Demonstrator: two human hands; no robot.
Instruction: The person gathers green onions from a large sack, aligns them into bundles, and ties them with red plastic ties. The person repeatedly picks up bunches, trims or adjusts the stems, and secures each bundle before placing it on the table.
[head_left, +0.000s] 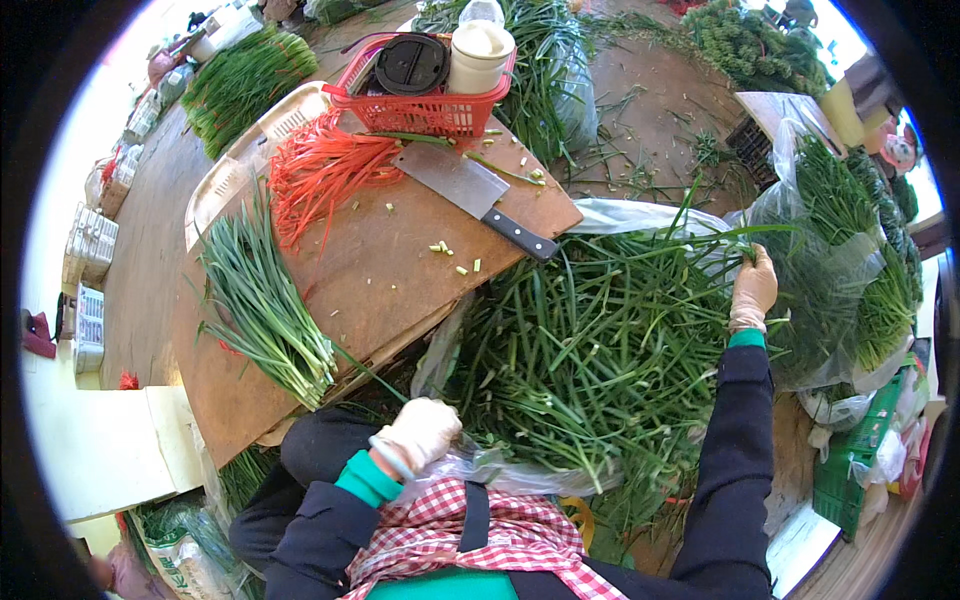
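Note:
My gloved right hand (754, 289) grips several long green leaves at the right edge of a plastic-lined heap of garlic chives (592, 352). Low and near my lap, my gloved left hand (424, 431) is curled; a single green leaf runs from beside it toward the board, and whether it holds anything else is hidden. A bundle of chives (270, 307) lies on the brown wooden board (390, 277), stems toward me. Farther back on the board are a cleaver (457, 180) with a black handle, a pile of red plastic ties (322, 172) and small cut stem pieces.
A red plastic basket (424, 112) with a black-lidded container and a white jar stands at the board's far end. Bagged greens (840, 262) and a green crate (855, 457) are at right. More green bunches (247, 86) lie on the floor at back left.

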